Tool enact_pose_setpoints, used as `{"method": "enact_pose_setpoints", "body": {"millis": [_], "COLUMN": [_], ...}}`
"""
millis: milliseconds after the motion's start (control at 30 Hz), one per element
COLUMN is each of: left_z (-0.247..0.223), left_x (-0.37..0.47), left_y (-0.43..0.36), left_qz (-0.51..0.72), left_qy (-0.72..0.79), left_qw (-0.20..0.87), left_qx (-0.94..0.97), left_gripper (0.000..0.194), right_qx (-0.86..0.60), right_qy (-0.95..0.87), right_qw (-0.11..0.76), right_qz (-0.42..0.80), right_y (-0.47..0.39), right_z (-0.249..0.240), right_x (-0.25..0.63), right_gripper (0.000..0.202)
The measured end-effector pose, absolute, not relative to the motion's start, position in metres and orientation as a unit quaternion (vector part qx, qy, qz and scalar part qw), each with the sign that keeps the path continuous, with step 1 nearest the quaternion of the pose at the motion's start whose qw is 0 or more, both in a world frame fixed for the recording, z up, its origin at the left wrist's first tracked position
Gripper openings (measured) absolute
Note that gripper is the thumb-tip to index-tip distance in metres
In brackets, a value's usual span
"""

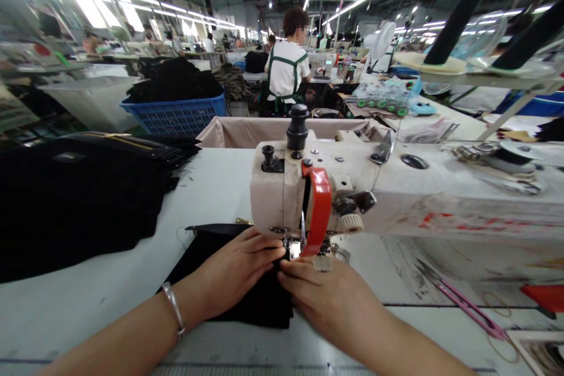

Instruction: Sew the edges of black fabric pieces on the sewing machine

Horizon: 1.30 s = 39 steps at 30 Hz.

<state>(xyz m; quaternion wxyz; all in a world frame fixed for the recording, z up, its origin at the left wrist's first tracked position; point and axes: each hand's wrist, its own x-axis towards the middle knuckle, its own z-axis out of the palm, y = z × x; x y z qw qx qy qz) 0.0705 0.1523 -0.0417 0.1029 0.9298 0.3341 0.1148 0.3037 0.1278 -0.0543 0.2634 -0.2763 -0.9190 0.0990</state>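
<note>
A piece of black fabric (259, 308) lies under the needle area of a white sewing machine (273, 188). My left hand (240, 267) rests flat on top of it, fingers stretched toward the presser foot and a bracelet at the wrist. From the other side, my right hand (326, 291) lies at the fabric's right edge, its fingertips on the cloth just in front of the needle. Both hands look open, pressing on the cloth rather than gripping it. An orange guard (319, 208) on the machine head partly covers the needle. The thumbs are mostly hidden.
Left on the table is a stack of black garments (79, 200). Pink-handled thread snips (467, 305) lie to the right. Behind the machine hangs a beige cloth bin (247, 132). Farther off are a blue crate (176, 114) of dark cloth and a seated co-worker (286, 70).
</note>
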Motion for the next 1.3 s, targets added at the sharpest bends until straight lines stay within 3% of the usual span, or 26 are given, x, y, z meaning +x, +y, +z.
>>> {"method": "enact_pose_setpoints", "body": {"millis": [33, 133, 167, 233, 300, 400, 467, 633, 767, 867, 1000, 1067, 1300], "left_z": [-0.039, -0.029, -0.027, -0.026, -0.027, -0.029, -0.030, -0.027, -0.021, -0.021, -0.031, -0.036, -0.034], "left_x": [0.068, 0.063, 0.062, 0.061, 0.061, 0.061, 0.061, 0.064, 0.070, 0.074, 0.076, 0.076, 0.079], "left_y": [0.148, 0.127, 0.120, 0.107, 0.100, 0.101, 0.105, 0.113, 0.113, 0.112, 0.110, 0.109, 0.110], "left_qz": [0.109, 0.081, 0.074, 0.086, 0.125, 0.195, 0.220, 0.242, 0.246, 0.245, 0.256, 0.250, 0.270], "left_qy": [0.344, 0.357, 0.354, 0.342, 0.354, 0.437, 0.492, 0.514, 0.497, 0.485, 0.471, 0.453, 0.475], "left_qw": [0.113, 0.117, 0.103, 0.068, 0.064, 0.124, 0.139, 0.129, 0.151, 0.160, 0.156, 0.153, 0.182], "left_qx": [0.926, 0.923, 0.926, 0.933, 0.925, 0.869, 0.831, 0.813, 0.818, 0.824, 0.829, 0.842, 0.817], "left_gripper": [0.037, 0.077, 0.080, 0.058, 0.040, 0.032, 0.030, 0.030, 0.028, 0.027, 0.029, 0.039, 0.025], "right_qx": [-0.282, -0.322, -0.323, -0.328, -0.377, -0.460, -0.439, -0.288, -0.238, -0.249, -0.249, -0.239, -0.288], "right_qy": [-0.917, -0.898, -0.894, -0.887, -0.874, -0.847, -0.862, -0.931, -0.947, -0.946, -0.948, -0.949, -0.930], "right_qw": [0.244, 0.183, 0.165, 0.150, 0.184, 0.242, 0.242, 0.210, 0.209, 0.188, 0.192, 0.200, 0.209], "right_qz": [0.139, 0.236, 0.264, 0.290, 0.245, 0.111, 0.075, 0.076, 0.059, 0.087, 0.045, 0.044, 0.086], "right_y": [0.128, 0.129, 0.130, 0.134, 0.140, 0.145, 0.142, 0.126, 0.121, 0.118, 0.114, 0.113, 0.115], "right_z": [-0.043, -0.012, -0.006, -0.008, -0.023, -0.047, -0.054, -0.046, -0.047, -0.050, -0.055, -0.055, -0.050], "right_x": [0.311, 0.337, 0.343, 0.348, 0.343, 0.327, 0.319, 0.310, 0.302, 0.297, 0.295, 0.295, 0.296], "right_gripper": [0.034, 0.056, 0.060, 0.058, 0.042, 0.017, 0.011, 0.027, 0.021, 0.041, 0.005, 0.002, 0.027]}}
